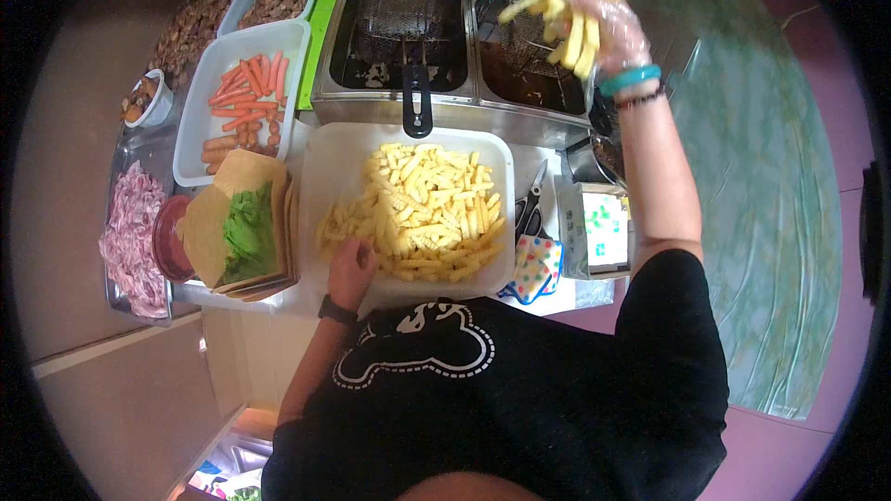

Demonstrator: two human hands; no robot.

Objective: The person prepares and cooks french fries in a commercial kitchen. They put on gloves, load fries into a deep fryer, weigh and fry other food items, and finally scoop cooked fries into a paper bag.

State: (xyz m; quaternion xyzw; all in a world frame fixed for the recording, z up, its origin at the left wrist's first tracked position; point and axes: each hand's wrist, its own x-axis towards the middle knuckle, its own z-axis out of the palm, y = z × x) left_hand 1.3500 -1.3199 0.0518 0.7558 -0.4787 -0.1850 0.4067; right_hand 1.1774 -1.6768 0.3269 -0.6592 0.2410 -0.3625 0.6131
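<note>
My right hand (612, 24), in a clear plastic glove, grips a bunch of pale crinkle-cut fries (576, 14) over the right well of a steel double fryer (529, 113). Beneath it, a wire basket (522, 24) is partly hidden by the fries. My left hand (353, 271) rests with curled fingers at the lower left edge of the heap of fries (431, 209) in a white plastic tub (502, 160); whether it holds any fries cannot be told. Over the fryer's left well sits another wire basket (411, 0), its black handle (418, 101) pointing towards me.
Left of the tub are paper sheets (209, 223) with lettuce (249, 233), a tub of sausages (240, 101), raw meat (136, 240) on a steel tray and a small bowl (150, 101). Scissors (532, 205), a dotted cloth (537, 266) and an open cardboard box (574, 229) lie to the right.
</note>
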